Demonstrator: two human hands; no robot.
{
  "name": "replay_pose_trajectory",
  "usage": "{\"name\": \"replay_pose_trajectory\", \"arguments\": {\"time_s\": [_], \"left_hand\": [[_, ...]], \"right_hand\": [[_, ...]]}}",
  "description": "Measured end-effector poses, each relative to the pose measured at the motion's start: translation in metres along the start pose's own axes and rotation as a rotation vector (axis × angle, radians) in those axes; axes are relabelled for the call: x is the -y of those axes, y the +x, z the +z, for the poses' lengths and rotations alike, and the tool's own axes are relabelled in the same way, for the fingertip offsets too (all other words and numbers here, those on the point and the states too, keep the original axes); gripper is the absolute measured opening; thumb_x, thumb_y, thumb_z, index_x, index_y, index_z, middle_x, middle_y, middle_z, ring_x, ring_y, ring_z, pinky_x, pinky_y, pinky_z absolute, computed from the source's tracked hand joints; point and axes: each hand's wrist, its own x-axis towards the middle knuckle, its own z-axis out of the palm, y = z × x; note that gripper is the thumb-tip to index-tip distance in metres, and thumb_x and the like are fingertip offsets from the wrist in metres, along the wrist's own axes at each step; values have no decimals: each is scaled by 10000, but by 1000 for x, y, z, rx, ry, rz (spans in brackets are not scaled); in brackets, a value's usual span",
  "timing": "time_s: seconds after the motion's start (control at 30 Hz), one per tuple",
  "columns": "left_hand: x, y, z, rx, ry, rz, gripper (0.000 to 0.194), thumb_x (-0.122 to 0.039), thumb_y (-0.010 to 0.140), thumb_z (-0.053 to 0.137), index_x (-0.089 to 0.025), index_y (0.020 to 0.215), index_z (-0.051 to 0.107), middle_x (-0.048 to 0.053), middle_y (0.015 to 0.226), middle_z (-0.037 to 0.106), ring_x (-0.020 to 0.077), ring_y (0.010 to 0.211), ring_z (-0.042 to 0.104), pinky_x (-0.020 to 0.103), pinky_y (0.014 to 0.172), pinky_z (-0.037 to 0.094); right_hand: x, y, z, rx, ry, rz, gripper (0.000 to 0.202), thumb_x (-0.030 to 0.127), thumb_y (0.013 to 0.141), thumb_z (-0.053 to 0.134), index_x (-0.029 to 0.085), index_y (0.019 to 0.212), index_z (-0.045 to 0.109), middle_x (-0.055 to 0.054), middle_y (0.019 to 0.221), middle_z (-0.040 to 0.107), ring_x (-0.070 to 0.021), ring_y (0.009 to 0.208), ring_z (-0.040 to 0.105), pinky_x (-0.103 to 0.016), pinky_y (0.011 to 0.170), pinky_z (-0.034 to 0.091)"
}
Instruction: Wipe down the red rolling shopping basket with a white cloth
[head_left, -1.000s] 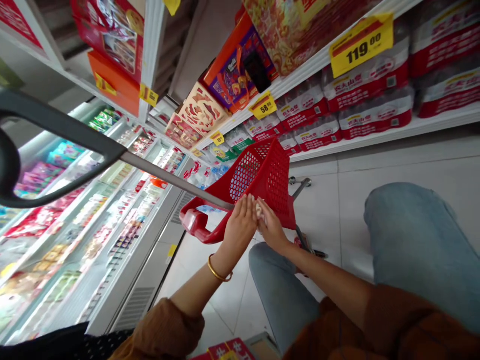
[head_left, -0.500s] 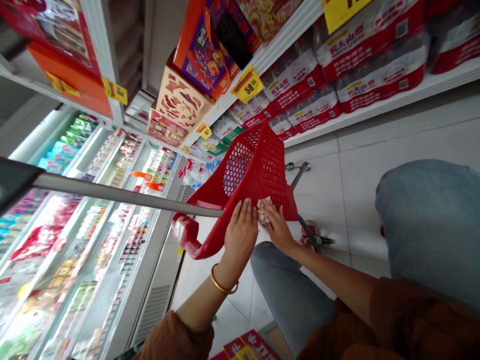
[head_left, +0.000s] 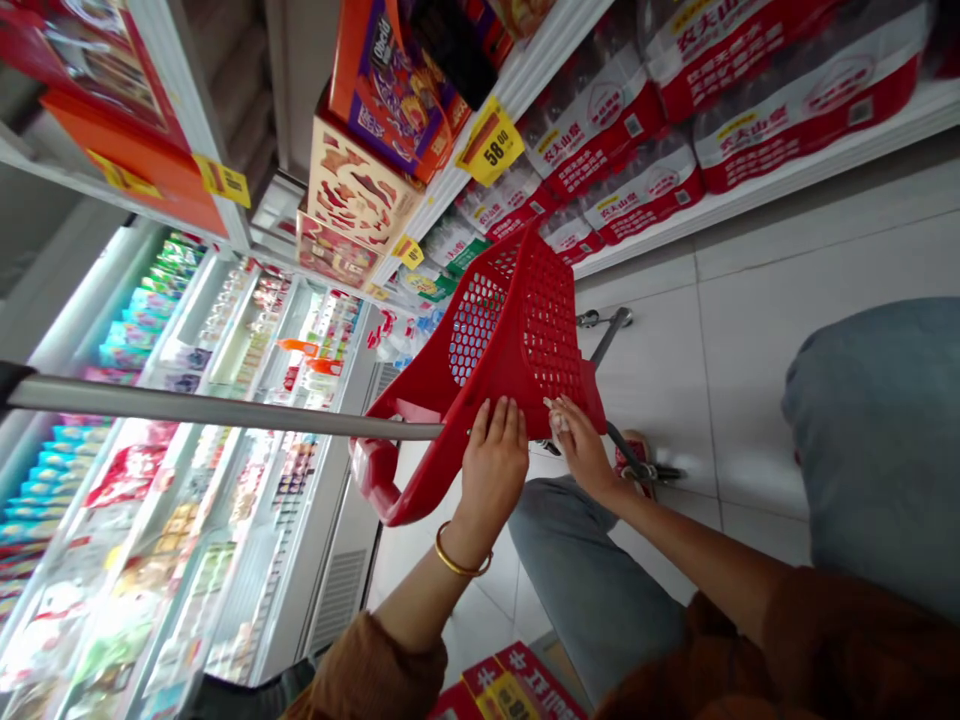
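A red perforated shopping basket (head_left: 517, 330) on a wheeled frame stands tilted in front of me. My left hand (head_left: 491, 465), with a gold bangle on the wrist, lies flat against the basket's lower side wall. My right hand (head_left: 581, 445) presses a small crumpled whitish cloth or tissue (head_left: 556, 418) against the same wall, close to the corner. A long grey handle bar (head_left: 225, 412) runs from the basket toward the left edge of view.
Chilled display cases (head_left: 187, 480) full of packaged goods line the left. Shelves with red-labelled water packs (head_left: 652, 185), boxed gifts (head_left: 390, 95) and yellow price tags (head_left: 489, 142) stand ahead. My jeans-clad knees (head_left: 877, 430) rest over the white tiled floor. Red boxes (head_left: 510, 690) lie below.
The view has tilted and shifted. My right hand with the cloth has slid rightward along the basket's wall, away from my left hand, which stays pressed flat.
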Motion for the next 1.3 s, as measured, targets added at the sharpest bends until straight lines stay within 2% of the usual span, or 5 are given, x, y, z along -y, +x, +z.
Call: {"name": "replay_pose_trajectory", "arguments": {"time_s": [0.17, 0.3, 0.6, 0.83, 1.3], "left_hand": [[-7, 7, 10, -15, 24, -11, 406, -136, 948, 384, -2, 1299, 534, 207, 1343, 558, 267, 1298, 498, 432, 1149, 352], [-11, 7, 19, -45, 26, -14, 413, -139, 952, 380, 0, 1317, 515, 198, 1346, 560, 264, 1302, 494, 423, 1149, 353], [-27, 11, 35, -33, 13, 35, 404, -138, 954, 379, -7, 1305, 530, 180, 1363, 551, 269, 1307, 487, 431, 1146, 361], [-39, 18, 46, 10, -8, 30, 402, -117, 941, 365, -14, 1280, 555, 192, 1363, 546, 256, 1303, 494, 436, 1134, 383], [-49, 22, 61, -14, -45, 52, 402, -99, 906, 424, 48, 1260, 546, 251, 1352, 528, 279, 1306, 485, 412, 1137, 384]], "right_hand": [[38, 6, 14, 35, 80, -78, 460, 287, 983, 343, 257, 1439, 399, -69, 1466, 462, -203, 1390, 384, -455, 1164, 332], [42, 5, 15, 84, 93, -157, 481, 291, 994, 329, 271, 1474, 328, -52, 1515, 392, -191, 1417, 338, -446, 1174, 322], [-3, 0, 1, 127, -18, -200, 475, 282, 991, 355, 274, 1466, 346, -43, 1524, 378, -197, 1432, 305, -477, 1197, 267], [-37, -14, -9, 139, -94, -106, 494, 272, 987, 339, 287, 1480, 310, -25, 1540, 350, -182, 1447, 266, -453, 1198, 275], [-104, -31, -20, -52, -184, 150, 476, 316, 988, 311, 171, 1435, 387, -142, 1460, 452, -226, 1386, 381, -529, 1154, 303]]}}
